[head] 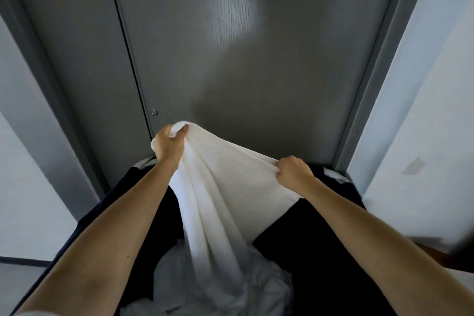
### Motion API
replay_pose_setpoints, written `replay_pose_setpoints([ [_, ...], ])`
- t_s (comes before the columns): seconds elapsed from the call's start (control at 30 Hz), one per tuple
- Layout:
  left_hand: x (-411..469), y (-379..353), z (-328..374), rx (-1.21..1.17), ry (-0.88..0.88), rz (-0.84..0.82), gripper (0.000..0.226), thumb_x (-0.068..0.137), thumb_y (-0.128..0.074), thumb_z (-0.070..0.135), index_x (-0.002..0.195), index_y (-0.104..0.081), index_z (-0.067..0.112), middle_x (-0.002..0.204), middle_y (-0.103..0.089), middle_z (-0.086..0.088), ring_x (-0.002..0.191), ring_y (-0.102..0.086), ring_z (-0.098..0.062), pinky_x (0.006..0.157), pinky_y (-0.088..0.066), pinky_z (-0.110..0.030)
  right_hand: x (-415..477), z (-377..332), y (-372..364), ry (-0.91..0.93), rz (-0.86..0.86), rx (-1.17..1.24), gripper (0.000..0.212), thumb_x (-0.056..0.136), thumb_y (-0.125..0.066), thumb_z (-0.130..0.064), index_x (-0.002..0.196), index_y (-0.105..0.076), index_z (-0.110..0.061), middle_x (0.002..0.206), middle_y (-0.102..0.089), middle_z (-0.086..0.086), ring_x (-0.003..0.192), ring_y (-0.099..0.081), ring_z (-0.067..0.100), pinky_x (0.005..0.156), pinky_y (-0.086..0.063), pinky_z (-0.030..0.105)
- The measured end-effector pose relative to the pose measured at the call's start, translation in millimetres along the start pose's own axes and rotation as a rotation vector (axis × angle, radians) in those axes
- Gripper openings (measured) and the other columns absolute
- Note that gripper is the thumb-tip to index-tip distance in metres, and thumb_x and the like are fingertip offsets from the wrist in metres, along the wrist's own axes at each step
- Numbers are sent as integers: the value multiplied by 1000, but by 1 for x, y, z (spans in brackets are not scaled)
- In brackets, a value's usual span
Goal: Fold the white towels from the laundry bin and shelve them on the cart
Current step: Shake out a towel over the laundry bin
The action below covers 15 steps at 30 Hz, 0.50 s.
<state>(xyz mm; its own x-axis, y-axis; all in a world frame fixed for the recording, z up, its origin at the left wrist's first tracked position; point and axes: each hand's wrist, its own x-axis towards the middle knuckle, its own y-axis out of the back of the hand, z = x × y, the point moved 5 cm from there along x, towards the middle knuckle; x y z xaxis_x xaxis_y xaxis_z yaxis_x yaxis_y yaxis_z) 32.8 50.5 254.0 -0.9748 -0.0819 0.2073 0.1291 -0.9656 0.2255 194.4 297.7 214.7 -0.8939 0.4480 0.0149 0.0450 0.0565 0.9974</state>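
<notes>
Above the laundry bin [320, 251], left hand [168, 145] and right hand [293, 172] clamp the towel [218, 187] edge; spread wide, lift clear.

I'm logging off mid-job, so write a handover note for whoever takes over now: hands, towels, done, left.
Left hand: grips the white towel by its top edge, held higher.
Right hand: grips the same edge, lower.
Towel hangs into the dark laundry bin, where more white linen lies crumpled.
Done: one towel picked up.
Left: fold it, shelve it, then the rest. Cart not in view.
</notes>
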Motion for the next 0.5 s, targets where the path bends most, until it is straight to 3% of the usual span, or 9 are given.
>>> replay_pose_setpoints([
  [0.13, -1, 3, -10, 64, 31, -18, 36, 89, -61, 29, 63, -41, 14, 62, -42, 2, 71, -43, -21, 53, -30, -24, 5, -5, -1, 46, -15, -92, 30, 91, -42, -14, 114, -58, -2, 120, -57, 16, 111, -55, 34, 86, -46, 34],
  [0.2, 1, 6, -12, 71, 50, -2, 22, 90, -60, 29, 80, -56, 10, 70, -50, 0, 78, -47, -21, 56, -33, -27, 7, -6, 6, 43, 2, -122, 33, 92, -43, -20, 116, -58, -4, 122, -56, 14, 113, -54, 33, 87, -45, 33],
  [0.3, 4, 18, -20, 110, 85, 70, 30, 92, -57, 30, 106, -63, 4, 91, -59, -9, 86, -52, -26, 69, -32, -26, 12, 4, 15, 0, 27, -128, 37, 92, -44, -25, 118, -58, -3, 124, -56, 16, 115, -53, 34, 89, -45, 33],
  [0.4, 6, 24, -31, 136, 109, 87, 32, 92, -57, 31, 108, -63, 3, 106, -65, -16, 101, -57, -32, 72, -33, -25, 15, 7, 16, -1, 7, -118, 36, 92, -42, -23, 116, -59, -1, 122, -56, 17, 113, -53, 34, 87, -45, 33],
  [0.5, 9, 33, -37, 151, 143, 128, 34, 92, -57, 30, 110, -62, 2, 110, -64, -19, 103, -57, -35, 72, -32, -26, 15, 14, 13, -5, -20, -117, 34, 91, -43, -19, 117, -61, -5, 121, -58, 15, 111, -55, 33, 86, -46, 33],
])
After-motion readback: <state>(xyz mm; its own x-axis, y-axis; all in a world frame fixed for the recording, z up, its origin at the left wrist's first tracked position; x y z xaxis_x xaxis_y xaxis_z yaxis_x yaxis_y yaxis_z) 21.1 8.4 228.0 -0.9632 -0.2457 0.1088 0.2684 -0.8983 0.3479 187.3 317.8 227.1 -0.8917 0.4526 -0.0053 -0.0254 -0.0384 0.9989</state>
